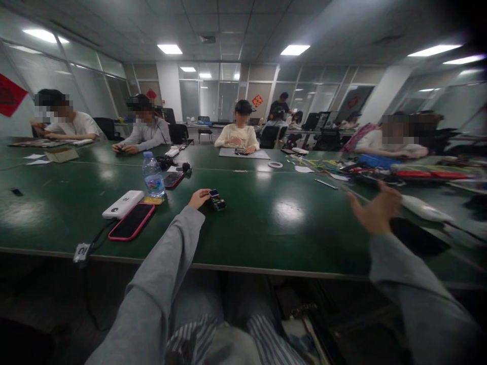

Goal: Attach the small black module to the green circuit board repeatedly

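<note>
My left hand (198,198) grips a small electronic module (217,201) by its edge, with a little screen tilted up on top and bare parts below. The module is at or just above the green table (258,213); I cannot tell which. Over the table's right side is my right hand (376,207), raised with fingers apart and nothing in it, slightly smeared by motion. Near it are a white power bank or adapter (426,208) with a dark cable, and a thin pen-like stick (325,184).
On the left are a water bottle (153,175), a white power bank (124,204), a pink-edged phone (132,221) and a second phone (174,179). A tape roll (275,165) and tangled wires (323,166) lie beyond. Several people sit around the table.
</note>
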{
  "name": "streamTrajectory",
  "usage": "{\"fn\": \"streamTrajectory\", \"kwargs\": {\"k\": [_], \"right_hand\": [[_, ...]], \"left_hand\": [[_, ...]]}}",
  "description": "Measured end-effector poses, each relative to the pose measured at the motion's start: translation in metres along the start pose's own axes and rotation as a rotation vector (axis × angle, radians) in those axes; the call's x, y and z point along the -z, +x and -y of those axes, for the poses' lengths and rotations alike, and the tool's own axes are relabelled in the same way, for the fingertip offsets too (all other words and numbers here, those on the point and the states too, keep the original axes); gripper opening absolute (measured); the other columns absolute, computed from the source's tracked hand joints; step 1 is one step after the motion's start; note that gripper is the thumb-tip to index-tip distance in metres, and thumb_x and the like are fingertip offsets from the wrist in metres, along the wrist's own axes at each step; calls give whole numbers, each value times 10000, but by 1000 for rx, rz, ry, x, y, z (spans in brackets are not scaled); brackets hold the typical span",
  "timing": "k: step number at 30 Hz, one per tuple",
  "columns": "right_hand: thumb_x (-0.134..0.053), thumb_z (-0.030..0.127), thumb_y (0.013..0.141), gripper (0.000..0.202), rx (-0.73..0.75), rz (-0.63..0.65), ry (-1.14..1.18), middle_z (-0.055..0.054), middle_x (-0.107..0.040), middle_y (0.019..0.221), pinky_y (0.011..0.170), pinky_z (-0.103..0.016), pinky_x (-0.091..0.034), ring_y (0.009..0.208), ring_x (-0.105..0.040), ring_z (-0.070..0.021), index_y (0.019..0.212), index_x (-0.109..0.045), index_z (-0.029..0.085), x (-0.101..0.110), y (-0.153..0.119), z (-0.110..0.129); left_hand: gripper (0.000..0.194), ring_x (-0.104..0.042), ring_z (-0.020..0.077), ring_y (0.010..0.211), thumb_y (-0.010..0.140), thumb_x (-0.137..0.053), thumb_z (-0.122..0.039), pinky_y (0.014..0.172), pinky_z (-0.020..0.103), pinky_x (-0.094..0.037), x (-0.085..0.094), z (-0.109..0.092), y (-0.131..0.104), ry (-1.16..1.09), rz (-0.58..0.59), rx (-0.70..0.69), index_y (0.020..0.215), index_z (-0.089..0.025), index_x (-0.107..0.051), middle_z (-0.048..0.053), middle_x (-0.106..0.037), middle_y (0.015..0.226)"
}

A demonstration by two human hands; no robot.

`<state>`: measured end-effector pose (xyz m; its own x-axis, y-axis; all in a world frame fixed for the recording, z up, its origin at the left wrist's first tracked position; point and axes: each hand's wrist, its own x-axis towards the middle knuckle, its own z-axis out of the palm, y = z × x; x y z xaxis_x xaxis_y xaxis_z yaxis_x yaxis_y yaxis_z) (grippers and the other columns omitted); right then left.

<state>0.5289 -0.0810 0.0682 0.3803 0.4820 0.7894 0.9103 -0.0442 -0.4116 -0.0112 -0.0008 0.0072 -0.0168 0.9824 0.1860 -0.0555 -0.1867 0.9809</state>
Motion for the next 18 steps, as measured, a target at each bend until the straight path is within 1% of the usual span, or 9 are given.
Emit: {"fn": "streamTrajectory", "kwargs": {"k": [2,4,6,8,9,11,14,16,18], "right_hand": [[-568,625,746,786,151,66,103,-222,-324,1282,1002,-463,-242,1236,-259,-262,1325,-372,131,-33,-21,71],[-504,547,833,669,303,157,270,-170,-349,1275,1041,-409,-249,1239,-272,-223,1345,-344,146,-61,-57,149],[-501,502,851,626,447,340,435,-150,-340,1288,1054,-380,-266,1251,-277,-218,1346,-351,151,-83,-99,221],[-544,466,830,634,477,513,552,-147,-343,1281,1038,-372,-306,1235,-316,-227,1350,-357,157,-102,-137,274],[-574,451,808,655,460,586,595,-147,-353,1271,1022,-372,-332,1210,-353,-230,1351,-356,157,-110,-152,292],[-619,388,765,668,397,698,658,-139,-391,1238,994,-369,-370,1153,-418,-225,1342,-370,162,-125,-172,313],[-613,267,733,570,216,790,773,-99,-479,1165,989,-373,-385,1089,-473,-199,1273,-448,189,-140,-176,319],[-590,258,740,463,-47,871,942,-71,-542,1080,953,-378,-424,1021,-516,-180,1188,-501,183,-143,-169,315],[-558,305,773,353,-399,1026,1209,-70,-580,1003,876,-360,-485,944,-559,-170,1089,-532,150,-141,-160,311]], "left_hand": [[341,-626,194,903,532,-780,-171,956,405,-396,0,1,0,-14,6,-12,834,-118,-631,78,-685,856],[345,-625,195,910,534,-777,-172,953,407,-398,1,2,1,-16,12,-23,843,-118,-632,81,-685,871],[348,-626,197,908,533,-776,-179,946,412,-403,1,4,2,-12,12,-24,845,-121,-632,81,-685,873],[351,-627,195,897,529,-776,-186,942,410,-405,0,6,3,-19,13,-28,842,-121,-632,79,-684,864],[355,-627,195,895,526,-777,-189,940,408,-405,0,6,4,-26,15,-31,841,-119,-631,80,-683,861],[368,-624,196,898,517,-784,-199,936,402,-405,0,8,6,-40,15,-37,841,-114,-631,85,-681,862],[397,-621,194,879,533,-789,-255,904,389,-424,-1,9,7,-67,10,-19,871,-111,-639,91,-677,875],[421,-619,181,856,584,-768,-327,867,369,-444,-2,10,7,-115,10,10,929,-120,-642,92,-671,907],[445,-617,161,841,632,-739,-379,832,336,-457,-6,8,6,-187,33,46,989,-134,-634,90,-660,956]]}}
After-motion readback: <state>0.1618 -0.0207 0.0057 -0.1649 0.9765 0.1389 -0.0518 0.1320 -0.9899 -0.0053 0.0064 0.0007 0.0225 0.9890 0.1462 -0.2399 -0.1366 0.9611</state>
